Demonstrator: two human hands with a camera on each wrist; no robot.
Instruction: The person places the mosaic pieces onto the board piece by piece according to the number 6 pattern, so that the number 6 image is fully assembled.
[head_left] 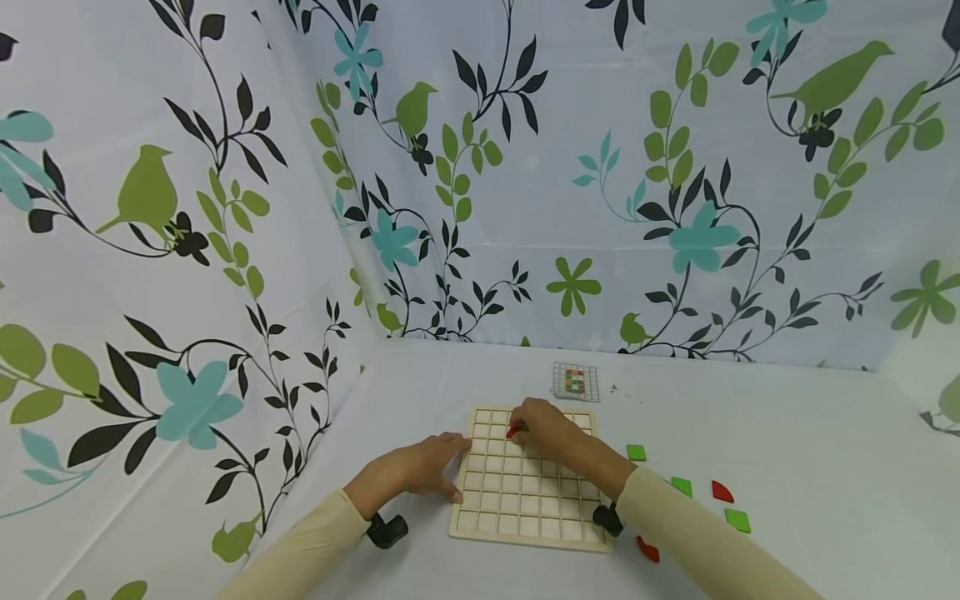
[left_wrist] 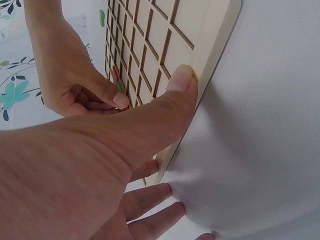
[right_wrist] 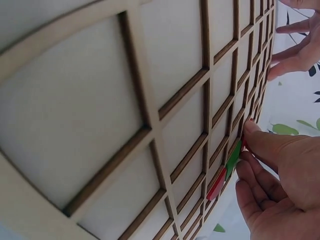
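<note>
At the wooden grid (head_left: 510,503), the right hand (head_left: 546,428) pinches a red piece (head_left: 512,432).

Pale wooden grid board (head_left: 510,503) lay flat on the counter (head_left: 420,379), most cells bare.
Square cells, raised dividers; left hand (head_left: 426,464) thumb rested on the rim. Thin red piece (right_wrist: 244,143) was at right hand's (head_left: 547,429) fingertips, green piece (right_wrist: 232,159) just beside, then second red piece (right_wrist: 216,185), all toward the far side.
</note>
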